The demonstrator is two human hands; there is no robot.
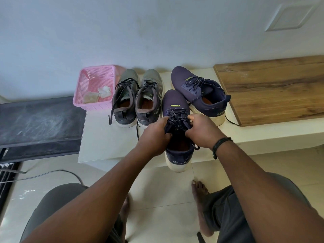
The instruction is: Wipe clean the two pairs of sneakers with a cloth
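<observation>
Navy knit covers the shoe (177, 109) that both hands hold at the near edge of the desk (105, 137); its heel hangs a little over this edge. The left hand (156, 135) grips the left side of the collar with curled fingers, and the right hand (201, 130) pinches the tongue and laces from the right. The second navy shoe (198, 90) lies just beside it, farther right. The grey pair (138, 97) stands to the left, next to a pink basket (84, 88) with crumpled cloths (103, 92) inside. I judge the shoe light, with a soft upper that gives under the fingers and a stiffer pale sole. The collar or heel is the firm place to hold while wiping.
</observation>
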